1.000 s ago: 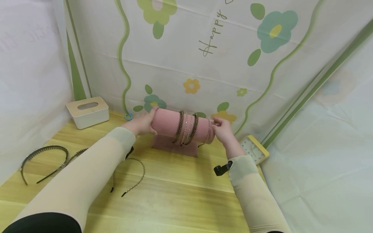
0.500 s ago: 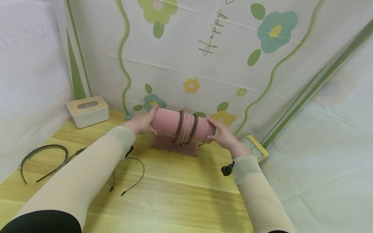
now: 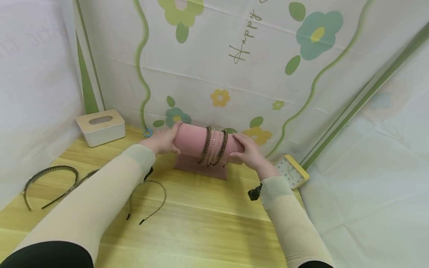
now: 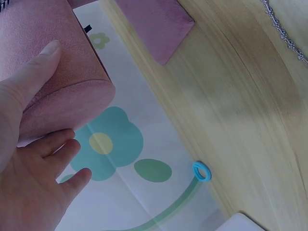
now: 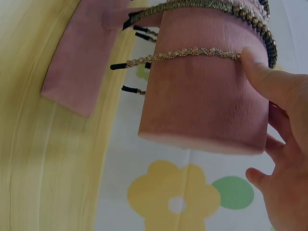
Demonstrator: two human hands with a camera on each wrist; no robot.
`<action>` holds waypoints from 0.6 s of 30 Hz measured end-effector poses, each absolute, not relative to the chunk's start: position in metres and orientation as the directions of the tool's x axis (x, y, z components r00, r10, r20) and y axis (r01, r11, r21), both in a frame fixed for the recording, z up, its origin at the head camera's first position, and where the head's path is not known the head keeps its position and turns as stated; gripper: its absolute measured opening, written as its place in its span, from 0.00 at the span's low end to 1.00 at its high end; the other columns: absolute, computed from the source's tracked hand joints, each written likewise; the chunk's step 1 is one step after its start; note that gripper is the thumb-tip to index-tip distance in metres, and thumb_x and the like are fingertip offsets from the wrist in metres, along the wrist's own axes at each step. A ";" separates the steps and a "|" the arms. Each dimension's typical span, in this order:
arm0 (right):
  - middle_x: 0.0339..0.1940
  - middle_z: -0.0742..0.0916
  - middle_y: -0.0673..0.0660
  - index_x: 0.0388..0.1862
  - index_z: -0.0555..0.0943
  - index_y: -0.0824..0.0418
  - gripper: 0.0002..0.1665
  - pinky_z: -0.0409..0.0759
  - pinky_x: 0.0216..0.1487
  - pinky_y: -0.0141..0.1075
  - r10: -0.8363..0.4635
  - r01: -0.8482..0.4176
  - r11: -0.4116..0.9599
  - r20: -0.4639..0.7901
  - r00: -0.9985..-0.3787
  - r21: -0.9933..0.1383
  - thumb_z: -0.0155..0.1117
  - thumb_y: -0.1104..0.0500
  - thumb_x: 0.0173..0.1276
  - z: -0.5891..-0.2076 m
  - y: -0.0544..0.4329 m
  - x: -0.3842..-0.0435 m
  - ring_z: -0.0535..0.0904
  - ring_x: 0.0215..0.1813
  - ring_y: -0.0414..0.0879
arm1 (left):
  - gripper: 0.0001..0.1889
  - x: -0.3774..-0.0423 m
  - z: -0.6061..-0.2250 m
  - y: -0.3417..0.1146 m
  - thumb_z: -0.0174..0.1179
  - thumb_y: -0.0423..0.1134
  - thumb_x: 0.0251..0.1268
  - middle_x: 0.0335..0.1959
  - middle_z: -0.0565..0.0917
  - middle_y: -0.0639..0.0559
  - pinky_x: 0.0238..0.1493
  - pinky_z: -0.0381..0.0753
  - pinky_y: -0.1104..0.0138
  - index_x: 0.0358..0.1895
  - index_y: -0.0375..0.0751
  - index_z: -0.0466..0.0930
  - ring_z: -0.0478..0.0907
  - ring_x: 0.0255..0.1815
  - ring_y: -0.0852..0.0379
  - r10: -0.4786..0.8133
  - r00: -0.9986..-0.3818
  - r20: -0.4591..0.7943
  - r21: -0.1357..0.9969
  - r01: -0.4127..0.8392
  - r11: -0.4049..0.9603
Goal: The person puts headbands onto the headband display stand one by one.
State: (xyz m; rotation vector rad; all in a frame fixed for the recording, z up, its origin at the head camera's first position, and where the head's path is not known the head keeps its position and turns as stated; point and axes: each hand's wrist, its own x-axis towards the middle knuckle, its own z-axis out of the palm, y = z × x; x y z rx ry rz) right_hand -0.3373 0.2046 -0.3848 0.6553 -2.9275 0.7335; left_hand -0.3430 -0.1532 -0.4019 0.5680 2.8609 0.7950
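A pink velvet headband stand (image 3: 191, 139), a thick horizontal cylinder on a flat base (image 3: 201, 167), stands near the back wall. My left hand (image 3: 163, 142) holds its left end, with the thumb along the front and fingers at the far side and end face. Several headbands (image 3: 214, 149), dark beaded and pale slim ones, circle the cylinder's middle. At the right end my right hand (image 3: 251, 152) grips a slim gold beaded headband (image 5: 192, 52) on the cylinder. The right thumb lies on the band while the fingers reach behind the cylinder. One black tip of the band shows in the right wrist view.
Loose headbands lie at left on the wooden table (image 3: 187, 230): a dark one (image 3: 53, 169) and a slim one (image 3: 165, 193), partly behind my left sleeve. A tissue box (image 3: 104, 128) stands back left, a yellow clock (image 3: 291, 171) at right. A blue ring (image 3: 147, 133) lies by the wall.
My right hand opened wider around the cylinder's right end, then slid left with the slim gold headband, bringing it closer to the others. The left hand has stayed in place.
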 end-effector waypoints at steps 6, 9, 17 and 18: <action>0.78 0.63 0.55 0.79 0.61 0.47 0.50 0.52 0.74 0.49 -0.378 -0.400 0.812 0.140 -0.915 -0.425 0.74 0.49 0.61 -0.386 0.195 -0.338 0.53 0.78 0.52 | 0.62 -0.344 -0.403 -0.155 0.76 0.43 0.53 0.51 0.82 0.35 0.48 0.76 0.50 0.79 0.46 0.32 0.81 0.42 0.44 0.386 -0.922 -0.011 0.522 0.324 0.789; 0.77 0.64 0.57 0.79 0.61 0.49 0.50 0.52 0.74 0.49 -0.370 -0.393 0.819 0.139 -0.919 -0.417 0.74 0.49 0.62 -0.384 0.191 -0.335 0.53 0.78 0.54 | 0.63 -0.345 -0.404 -0.155 0.76 0.43 0.53 0.52 0.81 0.34 0.49 0.76 0.50 0.79 0.45 0.32 0.81 0.45 0.42 0.394 -0.919 -0.002 0.525 0.334 0.783; 0.78 0.62 0.56 0.81 0.54 0.48 0.56 0.56 0.73 0.49 -0.330 -0.341 0.781 0.117 -0.937 -0.523 0.76 0.51 0.60 -0.379 0.183 -0.330 0.56 0.76 0.54 | 0.62 -0.345 -0.404 -0.154 0.77 0.42 0.51 0.55 0.79 0.32 0.52 0.76 0.50 0.78 0.44 0.34 0.80 0.50 0.40 0.394 -0.919 0.013 0.522 0.342 0.781; 0.78 0.63 0.56 0.81 0.53 0.48 0.56 0.57 0.72 0.49 -0.326 -0.342 0.759 0.131 -0.936 -0.554 0.76 0.53 0.60 -0.377 0.182 -0.329 0.57 0.76 0.54 | 0.62 -0.345 -0.404 -0.154 0.77 0.42 0.51 0.55 0.79 0.32 0.52 0.76 0.50 0.78 0.44 0.34 0.80 0.51 0.39 0.393 -0.920 0.016 0.522 0.343 0.781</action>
